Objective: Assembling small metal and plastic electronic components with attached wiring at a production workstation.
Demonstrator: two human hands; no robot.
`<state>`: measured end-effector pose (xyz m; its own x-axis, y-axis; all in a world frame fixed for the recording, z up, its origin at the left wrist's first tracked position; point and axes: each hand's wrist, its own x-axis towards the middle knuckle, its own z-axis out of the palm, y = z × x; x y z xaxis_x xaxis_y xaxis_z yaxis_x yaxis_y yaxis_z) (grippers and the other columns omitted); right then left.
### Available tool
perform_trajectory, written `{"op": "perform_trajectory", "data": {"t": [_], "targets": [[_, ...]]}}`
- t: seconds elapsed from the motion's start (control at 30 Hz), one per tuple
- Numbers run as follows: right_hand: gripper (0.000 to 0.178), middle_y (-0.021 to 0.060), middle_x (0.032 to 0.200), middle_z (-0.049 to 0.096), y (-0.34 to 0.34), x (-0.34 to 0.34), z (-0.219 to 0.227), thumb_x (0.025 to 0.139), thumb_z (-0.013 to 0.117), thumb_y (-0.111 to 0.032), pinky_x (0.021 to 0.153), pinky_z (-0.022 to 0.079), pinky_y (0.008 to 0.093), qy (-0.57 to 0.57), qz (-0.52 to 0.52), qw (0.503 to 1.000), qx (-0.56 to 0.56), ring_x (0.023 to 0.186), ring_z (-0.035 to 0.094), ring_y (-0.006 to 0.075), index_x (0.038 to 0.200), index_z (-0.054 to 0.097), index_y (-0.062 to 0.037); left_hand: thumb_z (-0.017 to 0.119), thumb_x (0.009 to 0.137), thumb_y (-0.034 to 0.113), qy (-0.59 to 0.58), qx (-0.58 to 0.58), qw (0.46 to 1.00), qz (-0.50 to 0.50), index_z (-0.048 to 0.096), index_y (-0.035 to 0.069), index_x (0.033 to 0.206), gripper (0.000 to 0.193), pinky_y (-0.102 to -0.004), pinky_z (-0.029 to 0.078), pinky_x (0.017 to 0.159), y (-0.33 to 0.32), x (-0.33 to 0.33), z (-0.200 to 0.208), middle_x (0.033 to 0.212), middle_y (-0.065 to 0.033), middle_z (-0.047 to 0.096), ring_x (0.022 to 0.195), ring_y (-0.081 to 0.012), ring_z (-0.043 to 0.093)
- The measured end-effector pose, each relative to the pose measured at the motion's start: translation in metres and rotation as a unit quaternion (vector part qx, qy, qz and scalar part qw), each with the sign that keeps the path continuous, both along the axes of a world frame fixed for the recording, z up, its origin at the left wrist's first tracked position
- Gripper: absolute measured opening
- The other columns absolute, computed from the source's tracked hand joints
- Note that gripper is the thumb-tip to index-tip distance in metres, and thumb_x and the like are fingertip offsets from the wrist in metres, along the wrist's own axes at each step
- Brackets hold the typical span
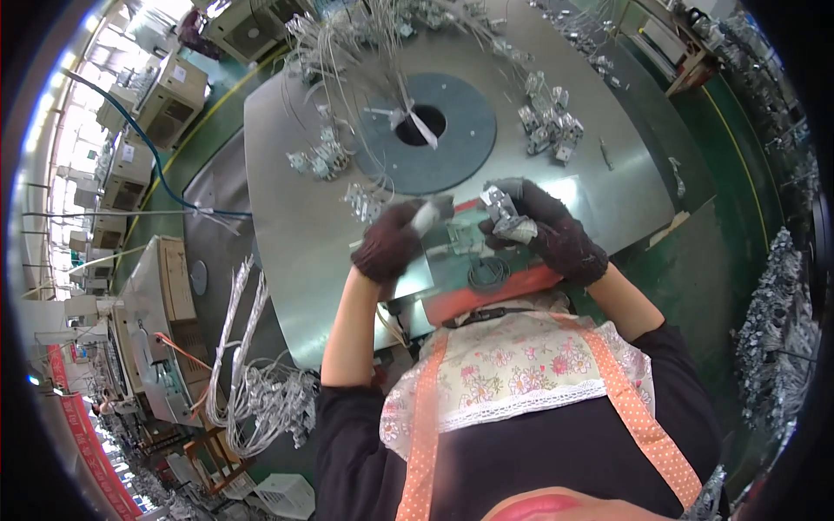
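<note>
Both my hands wear dark maroon knitted gloves with pale, wrapped fingertips. My right hand (556, 227) grips a small shiny metal part (499, 205) between thumb and fingers, over the table's near edge. Left of it, my left hand (391, 241) is curled, its fingers pressed together and pointing toward the metal part without touching it. Slight blur hides what those fingers hold, if anything. Between and below the hands sits a small greenish fixture (467, 239), with a coil of thin dark wire (488, 273) in front of it.
The metal table (295, 226) carries a grey disc (473, 143) with a central hole. Around it lie clusters of metal parts (549, 122) and pale cables (395, 52). A slim tool (605, 154) lies at right. Bundled cables (269, 399) hang at left.
</note>
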<state>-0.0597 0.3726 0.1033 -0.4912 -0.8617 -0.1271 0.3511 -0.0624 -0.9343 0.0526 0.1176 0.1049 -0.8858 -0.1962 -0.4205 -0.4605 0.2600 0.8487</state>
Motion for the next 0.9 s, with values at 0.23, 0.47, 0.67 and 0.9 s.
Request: {"op": "perform_trajectory", "data": {"t": [0.23,0.47,0.67,0.9], "targets": [[0.051,0.0085,0.126,0.064,-0.012,-0.009,0.002,0.097,0.068,-0.020,0.094,0.058,0.0389,-0.121,0.062,0.986,-0.098,0.114,0.067,0.0216,0.142,0.052,-0.0027,0.051,0.105,0.039,0.131,0.006,0.990,-0.053,0.068,0.003,0.129,0.046,-0.0347,0.049,0.096,-0.016,-0.053,-0.052,0.106,-0.0126,0.074,0.104,-0.0201,0.065],[0.041,0.0180,0.105,0.065,-0.044,-0.029,-0.027,0.072,0.072,-0.010,0.086,0.056,0.0465,0.653,0.145,0.740,0.073,0.098,0.066,0.0390,0.112,0.064,-0.0053,0.050,0.101,0.051,0.073,-0.248,0.961,-0.099,0.073,0.011,0.119,0.050,-0.0492,0.049,0.096,-0.024,-0.032,-0.031,0.114,-0.0214,0.072,0.108,-0.0418,0.067],[0.041,0.0156,0.099,0.063,-0.057,-0.025,-0.042,0.072,0.072,-0.013,0.084,0.055,0.0473,0.741,0.205,0.622,0.150,0.096,0.065,0.0344,0.112,0.065,-0.0072,0.057,0.100,0.047,0.076,-0.438,0.896,0.000,0.075,0.008,0.106,0.043,-0.0460,0.050,0.098,-0.028,0.005,-0.039,0.108,-0.0202,0.072,0.105,-0.0391,0.067],[0.044,0.0187,0.103,0.063,-0.053,-0.007,-0.056,0.075,0.071,-0.013,0.082,0.053,0.0475,0.746,0.117,0.629,0.184,0.098,0.063,0.0363,0.118,0.065,-0.0078,0.065,0.097,0.028,0.276,-0.572,0.769,0.078,0.072,0.006,0.103,0.024,-0.0486,0.044,0.108,-0.018,0.011,-0.060,0.102,-0.0168,0.073,0.102,-0.0353,0.068]]}}
